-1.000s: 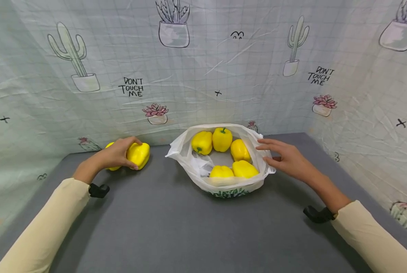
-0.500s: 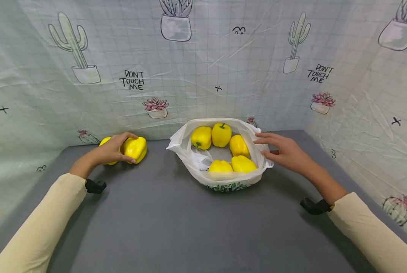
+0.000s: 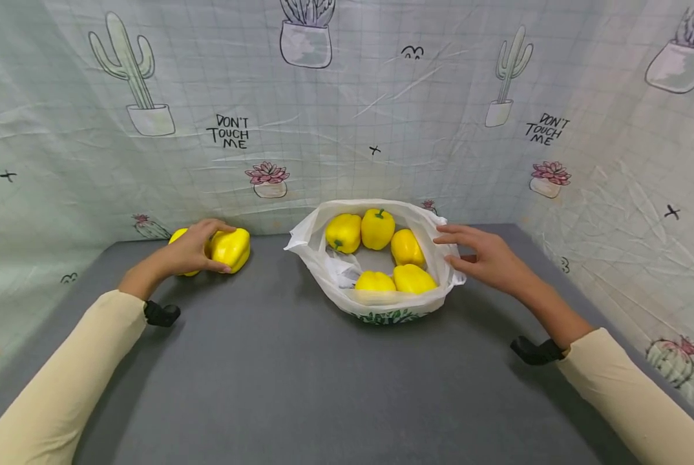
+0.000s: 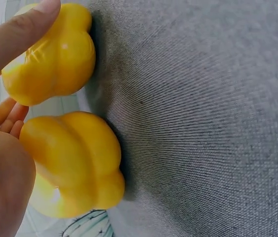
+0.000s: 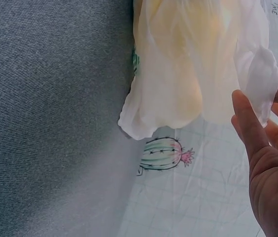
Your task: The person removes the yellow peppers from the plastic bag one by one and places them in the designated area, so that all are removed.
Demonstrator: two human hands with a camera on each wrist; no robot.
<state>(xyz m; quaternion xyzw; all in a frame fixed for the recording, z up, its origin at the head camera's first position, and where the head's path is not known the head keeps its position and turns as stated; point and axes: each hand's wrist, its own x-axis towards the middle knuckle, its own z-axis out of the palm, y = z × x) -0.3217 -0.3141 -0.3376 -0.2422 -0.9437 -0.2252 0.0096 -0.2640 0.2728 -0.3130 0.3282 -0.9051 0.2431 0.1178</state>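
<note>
In the head view my left hand (image 3: 192,248) is curled over a yellow bell pepper (image 3: 231,248) at the table's far left, thumb along its near side. The left wrist view shows the thumb across this pepper (image 4: 55,69), which sits at the tabletop. A second yellow bell pepper (image 4: 75,163) lies beside it under the palm, mostly covered by the hand in the head view. My right hand (image 3: 483,258) is at the right rim of an open white plastic bag (image 3: 324,287), fingers extended over the rim. Its fingertips (image 5: 245,111) overlap the bag's edge in the right wrist view.
Several yellow bell peppers (image 3: 377,229) sit inside the bag, round its inner wall. The bag stands on a grey table (image 3: 324,394) near its back edge. Behind and to the right hangs a cactus-print sheet (image 3: 376,103).
My left hand and its pepper have shifted slightly left, close to the second pepper. The right hand stays at the bag's rim. The head view has tilted a little.
</note>
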